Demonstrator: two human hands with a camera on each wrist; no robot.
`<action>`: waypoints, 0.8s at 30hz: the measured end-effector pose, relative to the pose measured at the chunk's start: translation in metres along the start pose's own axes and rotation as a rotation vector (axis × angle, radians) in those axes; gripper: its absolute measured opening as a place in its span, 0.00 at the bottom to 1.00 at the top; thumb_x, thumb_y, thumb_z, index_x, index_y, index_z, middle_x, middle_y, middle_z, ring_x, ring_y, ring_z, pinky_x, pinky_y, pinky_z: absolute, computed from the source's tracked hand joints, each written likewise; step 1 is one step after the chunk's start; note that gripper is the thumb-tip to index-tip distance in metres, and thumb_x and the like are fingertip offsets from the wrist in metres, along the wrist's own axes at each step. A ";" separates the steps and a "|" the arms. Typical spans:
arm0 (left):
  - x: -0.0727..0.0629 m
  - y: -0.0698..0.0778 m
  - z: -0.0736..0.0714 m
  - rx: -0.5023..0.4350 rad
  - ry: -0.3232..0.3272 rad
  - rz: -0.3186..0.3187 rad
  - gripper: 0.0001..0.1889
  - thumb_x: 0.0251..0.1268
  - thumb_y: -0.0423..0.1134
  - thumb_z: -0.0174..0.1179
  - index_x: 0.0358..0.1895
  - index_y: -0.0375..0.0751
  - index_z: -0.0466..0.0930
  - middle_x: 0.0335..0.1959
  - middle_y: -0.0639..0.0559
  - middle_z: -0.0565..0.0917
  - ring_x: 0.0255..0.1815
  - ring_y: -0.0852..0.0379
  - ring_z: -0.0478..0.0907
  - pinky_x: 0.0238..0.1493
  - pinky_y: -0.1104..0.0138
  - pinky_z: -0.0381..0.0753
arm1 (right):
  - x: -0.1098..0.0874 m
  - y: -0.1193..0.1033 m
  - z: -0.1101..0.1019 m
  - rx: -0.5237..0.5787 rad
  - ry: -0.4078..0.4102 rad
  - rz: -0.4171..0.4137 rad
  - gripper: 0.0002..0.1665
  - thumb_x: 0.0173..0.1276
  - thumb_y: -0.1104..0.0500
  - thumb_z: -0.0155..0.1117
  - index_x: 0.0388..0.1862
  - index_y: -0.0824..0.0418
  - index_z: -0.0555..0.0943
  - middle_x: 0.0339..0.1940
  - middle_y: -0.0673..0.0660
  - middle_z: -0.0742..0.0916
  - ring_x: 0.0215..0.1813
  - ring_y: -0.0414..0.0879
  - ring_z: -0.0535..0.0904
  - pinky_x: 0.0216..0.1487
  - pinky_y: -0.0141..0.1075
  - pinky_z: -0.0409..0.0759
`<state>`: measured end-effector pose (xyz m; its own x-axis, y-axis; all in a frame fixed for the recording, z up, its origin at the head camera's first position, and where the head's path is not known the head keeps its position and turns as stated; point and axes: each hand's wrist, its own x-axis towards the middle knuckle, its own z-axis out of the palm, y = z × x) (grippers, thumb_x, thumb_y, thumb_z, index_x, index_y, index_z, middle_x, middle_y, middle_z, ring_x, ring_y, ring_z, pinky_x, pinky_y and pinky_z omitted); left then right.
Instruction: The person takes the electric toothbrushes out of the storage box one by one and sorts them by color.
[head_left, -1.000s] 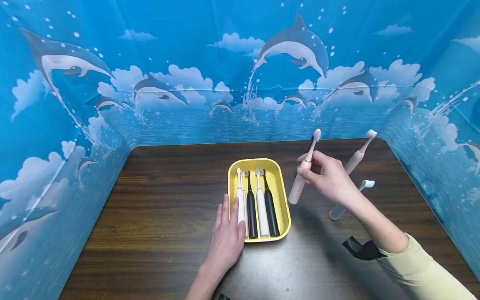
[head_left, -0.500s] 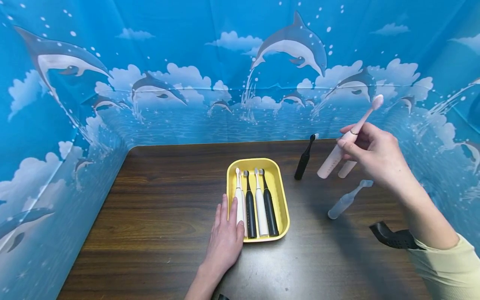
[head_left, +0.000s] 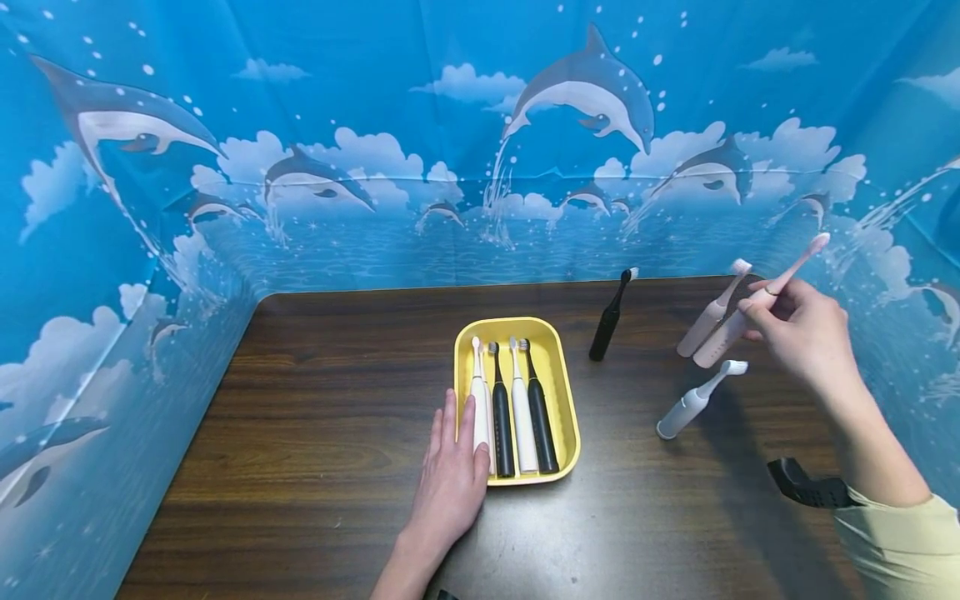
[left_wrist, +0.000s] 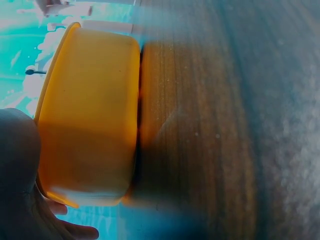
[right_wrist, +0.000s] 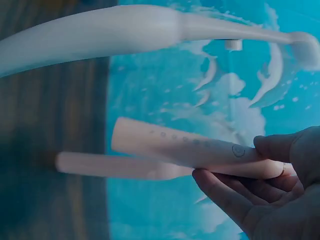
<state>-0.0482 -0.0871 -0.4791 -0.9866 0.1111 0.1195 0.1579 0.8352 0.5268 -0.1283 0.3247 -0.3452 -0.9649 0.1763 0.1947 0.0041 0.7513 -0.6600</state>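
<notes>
My right hand pinches a pink electric toothbrush below its neck, the head tilted up to the right. In the right wrist view the thumb and fingers close on its handle. Just left of it stands a paler pink toothbrush; a light grey toothbrush stands nearer. My left hand rests at the left rim of a yellow tray, fingers straight. White toothbrushes and black toothbrushes lie in the tray, the leftmost partly hidden. The tray's side fills the left wrist view.
A black toothbrush stands between the tray and the pink ones. The dark wooden table meets a blue dolphin-print cloth at the back and sides.
My right hand has carried the pink toothbrush rightward from beside the tray, past the black one, then lowered it beside the paler pink one. My left hand and the tray stay in place.
</notes>
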 end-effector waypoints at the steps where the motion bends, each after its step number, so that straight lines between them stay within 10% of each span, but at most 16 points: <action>1: 0.000 0.000 0.000 -0.001 -0.001 0.000 0.34 0.76 0.42 0.54 0.82 0.42 0.56 0.84 0.39 0.47 0.79 0.29 0.51 0.67 0.34 0.65 | -0.001 0.006 0.003 -0.023 0.017 0.001 0.27 0.79 0.53 0.59 0.62 0.76 0.76 0.49 0.78 0.85 0.35 0.30 0.78 0.25 0.21 0.74; 12: 0.002 0.000 0.000 0.003 -0.012 -0.008 0.34 0.77 0.42 0.54 0.82 0.43 0.56 0.84 0.39 0.46 0.79 0.30 0.50 0.68 0.34 0.65 | 0.007 0.056 0.050 -0.026 0.269 -0.069 0.16 0.70 0.64 0.68 0.52 0.75 0.83 0.41 0.74 0.88 0.30 0.10 0.63 0.39 0.31 0.67; 24: 0.000 0.000 -0.002 -0.001 -0.010 0.000 0.34 0.78 0.44 0.54 0.82 0.43 0.56 0.84 0.38 0.47 0.79 0.29 0.51 0.69 0.36 0.64 | 0.013 0.073 0.068 0.015 0.313 -0.106 0.14 0.66 0.67 0.72 0.48 0.75 0.85 0.38 0.73 0.89 0.33 0.10 0.65 0.36 0.21 0.65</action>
<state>-0.0485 -0.0876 -0.4775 -0.9870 0.1162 0.1111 0.1577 0.8347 0.5277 -0.1579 0.3389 -0.4401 -0.8319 0.2863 0.4753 -0.0986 0.7667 -0.6344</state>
